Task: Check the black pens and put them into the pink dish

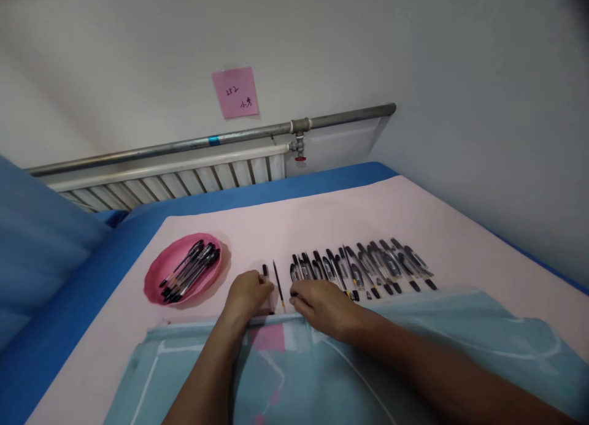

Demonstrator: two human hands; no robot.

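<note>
My left hand (pixel 247 294) is closed at the fingertips on a clear pen barrel (pixel 271 303) with a black end, low over the pink cloth. My right hand (pixel 319 303) is pinched shut around something small and dark, mostly hidden by the fingers. Between the two hands lies a thin black pen refill (pixel 278 283) with a yellowish lower end. Beyond and right of my right hand, a long row of pen parts (pixel 368 265) is spread out: clear barrels, black caps, refills and small tips.
A pink oval basin (pixel 154 268) at left holds several black-capped pens (pixel 191 271). Pink cloth (pixel 294 213) covers the blue surface (pixel 257 193); light-blue patterned fabric (pixel 193 345) lies in front. Behind are a radiator (pixel 184 178), a metal pipe (pixel 253 132) and a pink note (pixel 235 92).
</note>
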